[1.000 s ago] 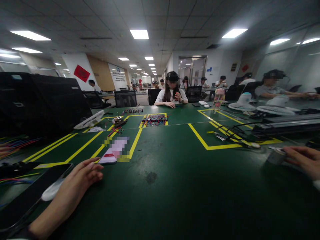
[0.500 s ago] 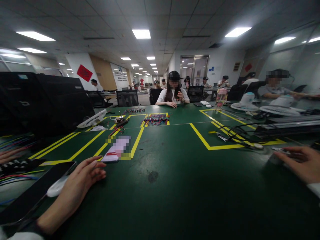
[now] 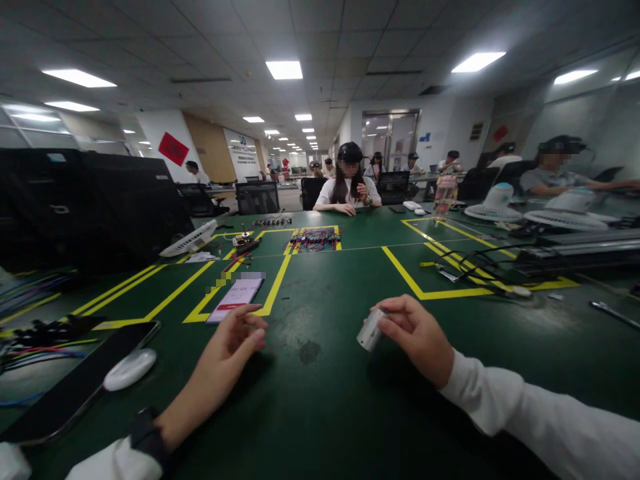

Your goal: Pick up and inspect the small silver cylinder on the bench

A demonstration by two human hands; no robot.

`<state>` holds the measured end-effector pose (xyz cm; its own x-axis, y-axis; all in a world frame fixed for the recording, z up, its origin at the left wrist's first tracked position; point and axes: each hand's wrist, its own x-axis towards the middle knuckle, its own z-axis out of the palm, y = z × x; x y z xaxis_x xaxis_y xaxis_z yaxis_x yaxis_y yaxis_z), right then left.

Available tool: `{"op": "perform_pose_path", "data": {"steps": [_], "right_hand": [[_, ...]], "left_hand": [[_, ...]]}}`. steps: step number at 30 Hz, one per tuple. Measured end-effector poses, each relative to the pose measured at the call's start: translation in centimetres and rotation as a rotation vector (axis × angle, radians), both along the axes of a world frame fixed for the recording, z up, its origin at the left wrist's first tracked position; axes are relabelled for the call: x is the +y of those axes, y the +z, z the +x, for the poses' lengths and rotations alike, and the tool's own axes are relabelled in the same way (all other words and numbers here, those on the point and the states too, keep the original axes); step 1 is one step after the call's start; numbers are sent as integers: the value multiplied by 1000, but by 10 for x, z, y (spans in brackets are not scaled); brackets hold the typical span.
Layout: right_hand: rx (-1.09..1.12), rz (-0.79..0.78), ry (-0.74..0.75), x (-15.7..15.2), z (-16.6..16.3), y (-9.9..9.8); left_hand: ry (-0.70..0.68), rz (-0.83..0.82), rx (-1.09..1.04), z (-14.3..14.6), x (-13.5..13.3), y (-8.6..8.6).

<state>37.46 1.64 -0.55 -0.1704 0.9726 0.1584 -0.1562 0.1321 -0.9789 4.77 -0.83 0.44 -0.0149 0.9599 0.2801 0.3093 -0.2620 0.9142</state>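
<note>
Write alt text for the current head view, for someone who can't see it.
The right hand holds a small silver cylinder over a green table; the empty left hand is near a lit phone. A person sits opposite.

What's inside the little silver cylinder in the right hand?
Only the outside of the silver cylinder shows. Its shell hides whatever is inside, and the right hand covers part of its upper end.

The cylinder [image 3: 369,335] is silver, the tabletop [image 3: 330,413] green, its tape lines [image 3: 455,293] yellow.
</note>
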Motion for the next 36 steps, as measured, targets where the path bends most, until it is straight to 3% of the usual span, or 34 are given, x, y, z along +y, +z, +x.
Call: {"op": "perform_pose_path", "data": {"steps": [3, 6, 10, 14, 19, 24, 30, 33, 36], "right_hand": [[251, -360, 196, 2, -32, 7], [386, -535, 321, 1, -42, 7], [426, -616, 406, -3, -39, 3], [448, -616, 377, -2, -34, 4], [391, -488, 227, -2, -32, 6], [74, -117, 2, -5, -34, 4], [-223, 125, 7, -3, -32, -4], [-342, 252, 30, -3, -31, -7], [-362, 241, 61, -2, -31, -8]], "left_hand": [[-167, 66, 122, 33, -6, -1], [-303, 190, 201, 70, -6, -2], [-354, 336, 185, 111, 2, 2], [-287, 354, 157, 121, 8, 6], [-130, 231, 163, 111, 13, 3], [-184, 99, 186, 114, 16, 0], [-317, 23, 133, 115, 16, -3], [-374, 12, 57, 112, 16, 7], [-382, 72, 128, 110, 19, 23]]}}
